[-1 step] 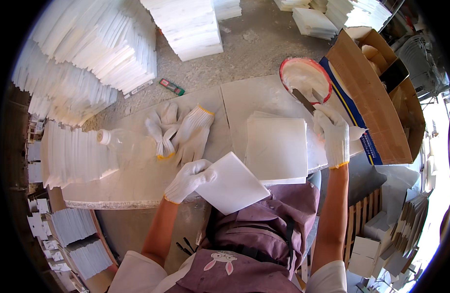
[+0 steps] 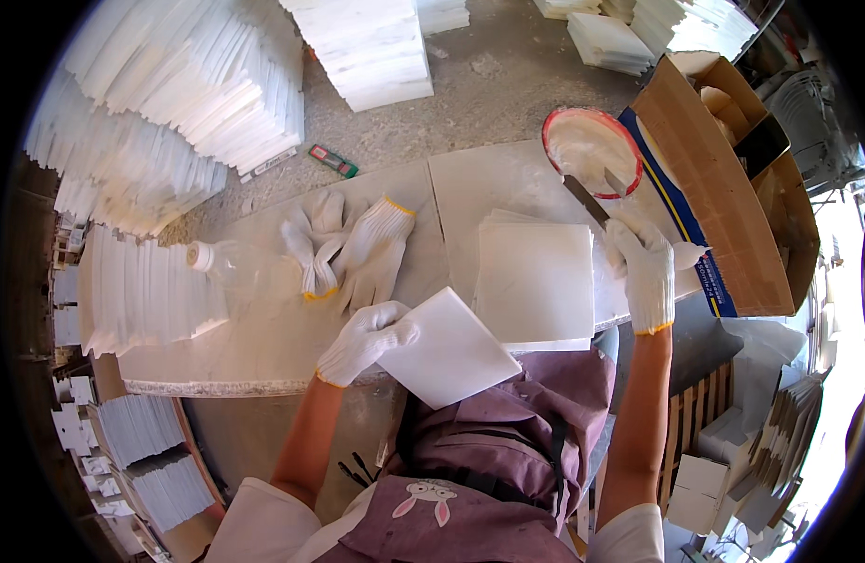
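Note:
My left hand, in a white knit glove, pinches the left corner of a white square sheet, tilted over my lap at the table's near edge. My right hand, gloved alike, is closed on a knife with a flat, dark blade. Its handle is hidden in the fist. The blade points away from me, its tip by the near rim of a red-edged bowl coated inside with something whitish. A pale, blade-like piece shows inside that bowl. Between my hands lies a stack of white square sheets.
Spare white gloves and a clear plastic bottle lie on the table. Tall stacks of white sheets rise at the left. A green-and-red box sits farther back. A cardboard box borders the right side.
My right hand and the knife have drawn slightly toward me, away from the bowl. My left hand still holds the sheet; the view has shifted a little.

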Demonstrator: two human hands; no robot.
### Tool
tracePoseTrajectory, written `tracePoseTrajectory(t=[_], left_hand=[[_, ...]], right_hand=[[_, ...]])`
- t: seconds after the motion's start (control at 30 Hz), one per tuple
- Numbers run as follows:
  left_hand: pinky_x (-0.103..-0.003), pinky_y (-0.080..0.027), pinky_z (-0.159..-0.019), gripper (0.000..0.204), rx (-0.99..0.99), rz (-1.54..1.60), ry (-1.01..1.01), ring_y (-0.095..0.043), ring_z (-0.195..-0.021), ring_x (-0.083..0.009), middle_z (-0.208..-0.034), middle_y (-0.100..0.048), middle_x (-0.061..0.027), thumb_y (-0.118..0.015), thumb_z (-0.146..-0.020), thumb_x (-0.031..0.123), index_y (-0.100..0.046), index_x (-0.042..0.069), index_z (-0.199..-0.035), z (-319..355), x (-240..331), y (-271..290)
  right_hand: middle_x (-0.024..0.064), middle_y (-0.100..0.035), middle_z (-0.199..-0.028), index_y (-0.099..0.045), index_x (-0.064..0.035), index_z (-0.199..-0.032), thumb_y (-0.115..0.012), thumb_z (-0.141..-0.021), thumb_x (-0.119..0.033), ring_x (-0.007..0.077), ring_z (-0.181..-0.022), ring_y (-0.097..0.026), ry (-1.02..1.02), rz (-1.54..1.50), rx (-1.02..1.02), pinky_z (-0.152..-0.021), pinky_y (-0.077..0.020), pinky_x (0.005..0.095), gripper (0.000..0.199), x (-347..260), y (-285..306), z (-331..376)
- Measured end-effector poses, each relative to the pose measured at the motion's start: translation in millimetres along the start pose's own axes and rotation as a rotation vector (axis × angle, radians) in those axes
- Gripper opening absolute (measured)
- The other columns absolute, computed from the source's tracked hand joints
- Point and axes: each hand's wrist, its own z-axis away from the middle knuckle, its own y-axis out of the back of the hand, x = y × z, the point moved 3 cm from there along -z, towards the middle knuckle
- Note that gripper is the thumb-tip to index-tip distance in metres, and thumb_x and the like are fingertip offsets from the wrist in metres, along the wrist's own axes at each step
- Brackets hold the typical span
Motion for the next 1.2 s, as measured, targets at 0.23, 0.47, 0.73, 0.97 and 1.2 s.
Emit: tracePoseTrajectory(t=[0.23, 0.47, 0.73, 0.97, 1.2], left_hand=[[-0.024, -0.043, -0.079, 0.025, 0.010, -0.024, 0.005, -0.053, -0.086, -0.0060, -0.090, -0.062, 0.0021, -0.065, -0.092, 0.023, -0.065, 0.000, -0.102, -1, -6, 2], [-0.023, -0.043, -0.080, 0.025, 0.016, -0.033, -0.003, -0.052, -0.086, -0.0060, -0.090, -0.061, 0.0029, -0.065, -0.092, 0.023, -0.065, 0.001, -0.103, 0, -2, 1], [-0.024, -0.043, -0.080, 0.031, 0.010, 0.028, -0.027, -0.053, -0.087, -0.0069, -0.092, -0.061, 0.0011, -0.069, -0.090, 0.029, -0.067, 0.000, -0.103, -1, -7, 1], [-0.024, -0.043, -0.080, 0.033, 0.006, 0.029, -0.012, -0.054, -0.088, -0.0076, -0.094, -0.061, 0.0001, -0.070, -0.089, 0.029, -0.068, 0.000, -0.103, 0, -4, 2], [-0.024, -0.043, -0.080, 0.031, 0.007, 0.040, -0.017, -0.054, -0.088, -0.0074, -0.093, -0.061, 0.0006, -0.070, -0.090, 0.029, -0.068, 0.001, -0.103, 0, -4, 1]], right_hand=[[0.0054, -0.067, -0.083, -0.068, 0.0020, -0.113, -0.065, -0.091, -0.015, 0.0053, -0.060, -0.054, -0.237, -0.008, -0.123, -0.050, -0.0400, 0.0186, 0.028, 2, -33, 85], [0.0036, -0.068, -0.078, -0.069, 0.0026, -0.108, -0.067, -0.089, -0.009, 0.0062, -0.062, -0.058, -0.191, 0.054, -0.205, -0.055, -0.0454, 0.0201, 0.023, -1, -57, 105], [0.0045, -0.069, -0.082, -0.070, 0.0010, -0.108, -0.067, -0.088, -0.007, 0.0070, -0.063, -0.059, -0.214, 0.137, -0.196, -0.059, -0.0486, 0.0210, 0.021, -12, -68, 111], [0.0049, -0.069, -0.084, -0.071, 0.0009, -0.107, -0.068, -0.087, -0.007, 0.0076, -0.065, -0.060, -0.189, 0.151, -0.194, -0.060, -0.0495, 0.0214, 0.022, -14, -71, 113], [0.0057, -0.070, -0.084, -0.071, -0.0003, -0.106, -0.068, -0.086, -0.006, 0.0081, -0.066, -0.060, -0.178, 0.182, -0.194, -0.060, -0.0494, 0.0230, 0.022, -14, -71, 111]])
